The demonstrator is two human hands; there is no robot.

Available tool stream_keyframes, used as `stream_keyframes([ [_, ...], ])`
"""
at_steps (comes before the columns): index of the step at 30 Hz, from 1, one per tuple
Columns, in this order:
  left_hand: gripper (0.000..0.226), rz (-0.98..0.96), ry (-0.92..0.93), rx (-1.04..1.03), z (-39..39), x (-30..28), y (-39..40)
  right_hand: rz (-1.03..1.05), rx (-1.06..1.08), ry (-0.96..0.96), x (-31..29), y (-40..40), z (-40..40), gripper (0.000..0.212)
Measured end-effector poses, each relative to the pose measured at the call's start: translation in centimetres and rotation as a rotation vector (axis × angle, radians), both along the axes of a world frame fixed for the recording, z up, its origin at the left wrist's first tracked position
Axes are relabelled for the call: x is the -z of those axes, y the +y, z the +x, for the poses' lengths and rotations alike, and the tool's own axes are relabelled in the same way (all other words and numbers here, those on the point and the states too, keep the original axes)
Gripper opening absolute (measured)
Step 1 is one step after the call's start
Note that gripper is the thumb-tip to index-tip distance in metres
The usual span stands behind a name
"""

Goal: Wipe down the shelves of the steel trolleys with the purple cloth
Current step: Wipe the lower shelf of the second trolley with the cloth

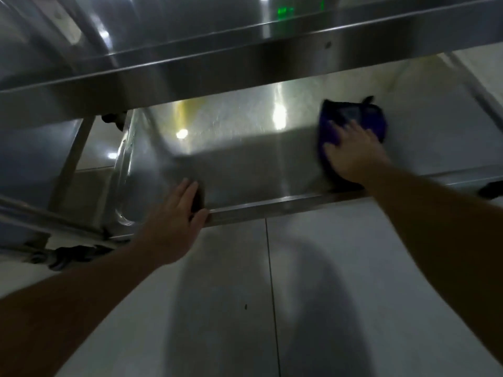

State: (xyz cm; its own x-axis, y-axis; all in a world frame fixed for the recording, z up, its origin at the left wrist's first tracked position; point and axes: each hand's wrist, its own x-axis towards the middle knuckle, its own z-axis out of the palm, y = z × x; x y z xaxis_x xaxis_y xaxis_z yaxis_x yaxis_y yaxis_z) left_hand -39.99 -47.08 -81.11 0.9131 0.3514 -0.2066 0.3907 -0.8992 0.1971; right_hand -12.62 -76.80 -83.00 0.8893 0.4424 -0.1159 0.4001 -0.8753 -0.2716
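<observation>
Head view: a person's right hand [353, 153], fingers spread flat, presses the purple cloth [351, 118] onto the right side of a steel trolley's lower shelf [245, 159], the crumpled cloth's length running away from the shelf's front edge. The left hand [177, 216] rests open-fingered on that front rim [285, 204], thumb along its edge.

The right hand [353, 153] covers the near part of the purple cloth [351, 118], and both are blurred. The upper shelf [245, 63] hides the far part of the lower shelf [245, 159]. The picture edges cut both forearms.
</observation>
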Motion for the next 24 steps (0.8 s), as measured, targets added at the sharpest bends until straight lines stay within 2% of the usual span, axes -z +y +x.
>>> stream_keyframes([
  [3,0.063,0.118,0.041,-0.008,-1.5,-0.6,5.2,-0.066,0.245,0.047,-0.2,-4.4,1.6,0.067],
  [5,0.062,0.144,0.068,-0.073,-2.2,-0.5,8.2,-0.077,0.373,0.084,-0.2,-4.0,1.1,0.07],
  [7,0.067,0.171,0.102,-0.103,-3.0,0.4,9.0,-0.082,0.412,0.099,-0.3,-1.1,-0.3,0.071],
  [12,0.076,0.114,0.028,-0.167,-3.5,3.1,8.9,-0.036,0.146,0.061,-1.0,11.8,-5.6,0.07],
  [15,0.088,0.06,0.05,-0.175,-3.4,3.1,10.0,-0.006,-0.178,0.031,-0.8,20.4,-10.5,0.07],
  [18,0.084,0.038,0.065,-0.133,-3.8,3.1,10.4,0.019,-0.444,0.046,-0.2,24.1,-13.8,0.068],
  [21,0.078,0.037,0.036,-0.142,-4.1,3.1,10.7,0.03,-0.45,0.016,0.1,22.3,-12.6,0.067],
  [24,0.079,0.024,0.037,-0.14,-4.1,3.1,10.5,0.009,-0.154,-0.057,0.2,17.4,-9.0,0.064],
])
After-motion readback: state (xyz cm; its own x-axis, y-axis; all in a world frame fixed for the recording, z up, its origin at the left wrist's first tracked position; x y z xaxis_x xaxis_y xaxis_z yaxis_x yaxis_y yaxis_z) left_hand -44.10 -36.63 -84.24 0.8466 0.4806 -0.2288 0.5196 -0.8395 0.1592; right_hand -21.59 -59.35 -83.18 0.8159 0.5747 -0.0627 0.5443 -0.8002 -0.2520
